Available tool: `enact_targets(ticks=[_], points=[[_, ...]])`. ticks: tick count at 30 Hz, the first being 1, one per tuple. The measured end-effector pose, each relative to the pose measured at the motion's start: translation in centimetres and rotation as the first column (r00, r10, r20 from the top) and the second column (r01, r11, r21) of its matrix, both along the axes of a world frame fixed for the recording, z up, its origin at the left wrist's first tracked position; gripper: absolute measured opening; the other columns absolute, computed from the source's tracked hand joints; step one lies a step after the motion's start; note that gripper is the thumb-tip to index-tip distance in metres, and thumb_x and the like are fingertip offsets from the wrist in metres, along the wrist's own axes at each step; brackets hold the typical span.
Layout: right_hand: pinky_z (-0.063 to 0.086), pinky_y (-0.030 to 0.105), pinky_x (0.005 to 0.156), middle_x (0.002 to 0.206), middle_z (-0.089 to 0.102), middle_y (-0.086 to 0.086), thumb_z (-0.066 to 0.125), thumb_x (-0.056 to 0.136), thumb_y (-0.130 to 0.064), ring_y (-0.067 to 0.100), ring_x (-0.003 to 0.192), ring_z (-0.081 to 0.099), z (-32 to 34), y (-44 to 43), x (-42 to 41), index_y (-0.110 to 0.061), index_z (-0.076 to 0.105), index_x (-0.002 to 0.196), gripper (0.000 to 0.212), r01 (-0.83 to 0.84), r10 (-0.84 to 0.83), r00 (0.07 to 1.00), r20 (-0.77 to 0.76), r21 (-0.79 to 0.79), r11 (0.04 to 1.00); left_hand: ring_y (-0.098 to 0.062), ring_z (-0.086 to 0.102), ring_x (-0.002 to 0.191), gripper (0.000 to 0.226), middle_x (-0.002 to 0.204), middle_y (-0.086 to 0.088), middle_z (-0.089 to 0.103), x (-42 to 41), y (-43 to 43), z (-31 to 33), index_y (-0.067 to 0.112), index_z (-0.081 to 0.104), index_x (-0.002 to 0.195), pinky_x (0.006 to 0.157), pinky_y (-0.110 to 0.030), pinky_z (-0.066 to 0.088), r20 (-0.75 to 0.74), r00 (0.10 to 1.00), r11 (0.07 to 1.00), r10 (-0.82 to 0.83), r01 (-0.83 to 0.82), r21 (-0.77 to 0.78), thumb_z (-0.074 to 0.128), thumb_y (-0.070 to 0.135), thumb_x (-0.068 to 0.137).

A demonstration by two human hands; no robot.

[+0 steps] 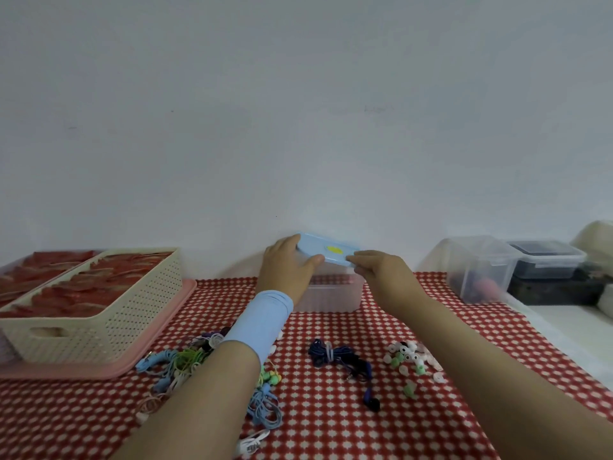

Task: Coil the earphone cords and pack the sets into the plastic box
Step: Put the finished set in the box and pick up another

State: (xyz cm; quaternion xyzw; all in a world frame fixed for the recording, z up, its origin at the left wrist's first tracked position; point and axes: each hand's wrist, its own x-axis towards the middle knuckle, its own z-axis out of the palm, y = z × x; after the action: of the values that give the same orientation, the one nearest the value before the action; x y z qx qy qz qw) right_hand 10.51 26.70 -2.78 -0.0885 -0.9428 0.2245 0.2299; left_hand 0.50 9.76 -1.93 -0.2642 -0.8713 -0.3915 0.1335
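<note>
A translucent plastic box (335,293) stands at the back of the table by the wall. Its light blue lid (326,252), with a yellow oval on it, sits tilted above the box. My left hand (287,270) grips the lid's left end, thumb on the near edge. My right hand (381,268) pinches the lid's right near corner. A navy earphone set (341,358), coiled and tied with a white band, lies on the checked cloth between my arms. A tangle of blue, green and white earphones (185,366) lies under my left forearm.
A cream perforated basket (99,323) of red items sits on a pink tray (159,340) at the left. Loose white and green ear tips (411,356) are scattered to the right. Clear lidded containers (477,267) stand at the back right.
</note>
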Motion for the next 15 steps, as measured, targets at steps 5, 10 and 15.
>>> enact_targets(ticks=[5,10,15], points=[[0.042,0.029,0.105,0.128,0.069,0.011,0.053,0.095,0.007,0.027,0.118,0.064,1.2,3.1,3.4,-0.010,0.071,0.125,0.039,0.083,-0.077,0.993,-0.089,0.065,0.994,-0.021,0.036,0.136,0.059,0.149,-0.001,0.044,2.5,3.1,0.6,0.018,0.042,0.146,0.113,-0.035,0.030,-0.030,0.998,0.996,-0.064,0.061,-0.071,0.056,0.044,0.094],[0.036,0.030,0.111,0.136,0.065,0.004,0.055,0.102,-0.018,0.023,0.126,0.058,0.6,7.0,7.6,-0.017,0.068,0.130,0.031,0.198,-0.207,0.973,0.107,0.087,0.976,-0.022,0.024,0.144,0.064,0.156,-0.002,0.035,5.3,7.0,-0.3,0.018,0.034,0.151,0.116,-0.042,0.028,0.025,0.978,0.884,-0.205,0.196,-0.425,0.041,0.054,0.098],[0.042,0.034,0.110,0.139,0.061,0.002,0.052,0.103,-0.027,0.022,0.124,0.058,-1.8,9.3,9.0,-0.029,0.065,0.132,0.032,0.242,-0.299,0.892,0.339,0.200,0.949,-0.025,-0.001,0.152,0.073,0.166,-0.002,0.003,7.1,9.2,-1.9,0.022,0.013,0.157,0.122,-0.048,0.010,0.098,0.963,0.672,-0.249,0.245,-0.699,0.035,0.059,0.098]])
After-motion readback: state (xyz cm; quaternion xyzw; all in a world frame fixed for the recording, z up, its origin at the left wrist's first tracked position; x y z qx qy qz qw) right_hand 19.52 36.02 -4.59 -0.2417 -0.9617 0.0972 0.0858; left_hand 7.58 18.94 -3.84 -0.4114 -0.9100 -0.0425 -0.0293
